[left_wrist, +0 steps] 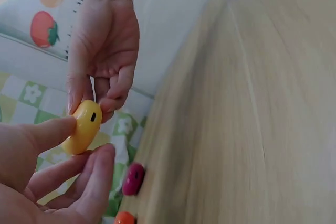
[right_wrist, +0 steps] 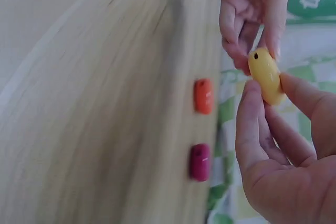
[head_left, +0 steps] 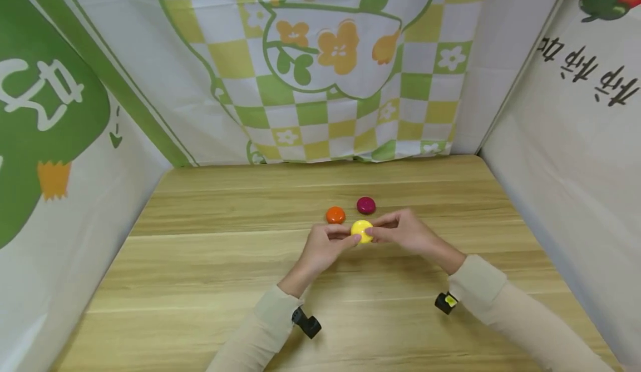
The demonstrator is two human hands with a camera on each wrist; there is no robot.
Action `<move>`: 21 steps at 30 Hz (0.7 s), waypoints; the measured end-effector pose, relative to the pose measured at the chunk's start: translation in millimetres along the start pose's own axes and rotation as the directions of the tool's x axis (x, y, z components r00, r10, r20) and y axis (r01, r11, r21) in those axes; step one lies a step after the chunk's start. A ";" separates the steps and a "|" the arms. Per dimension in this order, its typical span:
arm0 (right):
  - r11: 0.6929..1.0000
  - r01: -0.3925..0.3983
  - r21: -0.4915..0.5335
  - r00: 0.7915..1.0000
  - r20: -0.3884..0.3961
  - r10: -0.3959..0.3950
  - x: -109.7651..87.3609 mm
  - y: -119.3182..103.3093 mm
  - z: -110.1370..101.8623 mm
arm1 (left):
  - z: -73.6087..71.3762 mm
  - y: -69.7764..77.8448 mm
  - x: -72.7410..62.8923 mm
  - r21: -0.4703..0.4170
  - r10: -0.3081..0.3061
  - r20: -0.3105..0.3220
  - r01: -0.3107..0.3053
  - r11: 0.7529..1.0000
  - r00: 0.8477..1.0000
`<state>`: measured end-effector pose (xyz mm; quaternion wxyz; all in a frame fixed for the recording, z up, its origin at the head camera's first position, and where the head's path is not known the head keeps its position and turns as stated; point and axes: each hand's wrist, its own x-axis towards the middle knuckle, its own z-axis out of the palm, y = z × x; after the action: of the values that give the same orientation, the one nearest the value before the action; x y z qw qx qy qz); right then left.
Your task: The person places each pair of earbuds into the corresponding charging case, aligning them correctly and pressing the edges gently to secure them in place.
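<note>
A glossy yellow rounded disc [head_left: 360, 228] is held up between both hands over the wooden table. My left hand [head_left: 319, 248] pinches its left side between thumb and fingers, and my right hand [head_left: 410, 233] pinches the right side. In the left wrist view, the yellow disc [left_wrist: 88, 132] shows a small dark slot on its rim. The right wrist view shows a similar dark opening on the disc [right_wrist: 266, 80]. Just beyond the hands, an orange disc [head_left: 335, 214] and a magenta disc [head_left: 366, 205] of like shape lie apart on the table.
The wood-grain table [head_left: 200, 283] reaches back to a checked, flower-printed curtain [head_left: 315, 110]. Printed cloth walls [head_left: 566, 166] stand at both sides. A small black camera [head_left: 306, 323] is strapped at the left wrist, another [head_left: 444, 303] at the right.
</note>
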<state>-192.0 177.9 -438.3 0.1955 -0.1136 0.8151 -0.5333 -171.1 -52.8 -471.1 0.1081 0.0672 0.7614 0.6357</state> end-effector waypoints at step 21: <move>0.980 -0.201 -0.017 0.969 -0.154 0.196 39.4 33.2 18.2 | 5.7 -8.9 30.3 0.531 -0.020 -0.044 0.041 0.847 0.999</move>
<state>-218.5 160.9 -482.9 0.1835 0.0060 0.8435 -0.5049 -198.7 -41.7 -483.2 0.0814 0.0707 0.9103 0.3997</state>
